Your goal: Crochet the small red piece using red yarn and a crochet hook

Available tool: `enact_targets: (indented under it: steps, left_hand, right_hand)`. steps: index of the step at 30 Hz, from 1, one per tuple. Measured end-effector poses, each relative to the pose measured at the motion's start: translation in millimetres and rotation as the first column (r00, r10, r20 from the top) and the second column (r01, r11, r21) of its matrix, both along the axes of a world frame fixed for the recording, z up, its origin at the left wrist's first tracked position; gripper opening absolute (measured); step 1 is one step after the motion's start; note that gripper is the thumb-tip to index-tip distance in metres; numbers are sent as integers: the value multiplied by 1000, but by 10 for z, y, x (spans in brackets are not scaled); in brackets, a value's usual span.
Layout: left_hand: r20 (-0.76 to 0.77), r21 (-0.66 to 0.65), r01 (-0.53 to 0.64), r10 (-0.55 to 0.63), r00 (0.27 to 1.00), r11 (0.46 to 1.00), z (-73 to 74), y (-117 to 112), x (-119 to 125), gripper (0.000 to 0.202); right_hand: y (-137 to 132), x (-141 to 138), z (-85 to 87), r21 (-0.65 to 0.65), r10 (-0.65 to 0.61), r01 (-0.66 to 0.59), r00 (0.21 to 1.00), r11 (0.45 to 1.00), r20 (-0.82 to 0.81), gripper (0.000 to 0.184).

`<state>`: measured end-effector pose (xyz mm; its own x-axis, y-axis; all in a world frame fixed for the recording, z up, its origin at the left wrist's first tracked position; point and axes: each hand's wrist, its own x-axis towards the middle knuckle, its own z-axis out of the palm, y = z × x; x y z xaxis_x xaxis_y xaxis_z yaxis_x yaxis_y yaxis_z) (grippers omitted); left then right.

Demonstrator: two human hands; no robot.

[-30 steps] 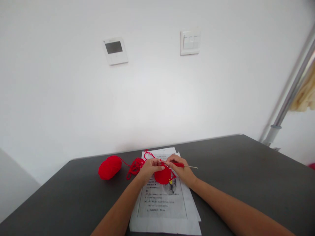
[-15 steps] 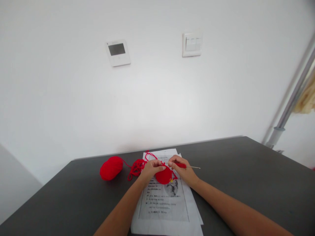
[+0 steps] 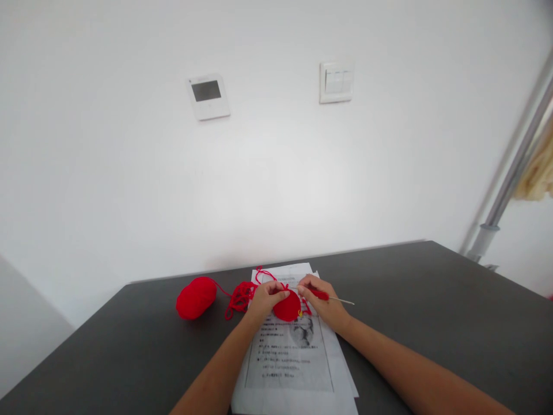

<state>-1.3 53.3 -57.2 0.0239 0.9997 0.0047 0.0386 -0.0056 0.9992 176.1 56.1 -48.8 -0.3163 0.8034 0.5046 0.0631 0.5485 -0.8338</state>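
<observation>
While left hand pinches red disc, right hand closed around red-handled hook

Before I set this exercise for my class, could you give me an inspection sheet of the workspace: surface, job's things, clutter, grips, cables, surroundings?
Surface: dark table, with printed sheets lying on it.
Job's things: round red piece with a small yellow bit at its edge; red-handled hook; red yarn ball.
Clutter: loose loops of yarn between the ball and the left grip.
Grips: left pinches the round piece; right grip holds the hook, metal end pointing right.
Cables: nothing seen.
Surroundings: white wall with screen panel and switch; grey pole at right.
</observation>
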Motion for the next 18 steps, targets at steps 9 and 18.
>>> enact_targets:
  steps: [9,18]
  left_hand:
    - [48,-60,-96,98,994,994,-14,9,-36,21]
    - [205,-73,-140,152,967,987,6,5,-89,21]
  right_hand:
    - [-14,20,-21,104,16,-32,988,994,153,21]
    - [138,59,-143,262,-140,50,930,964,339,11]
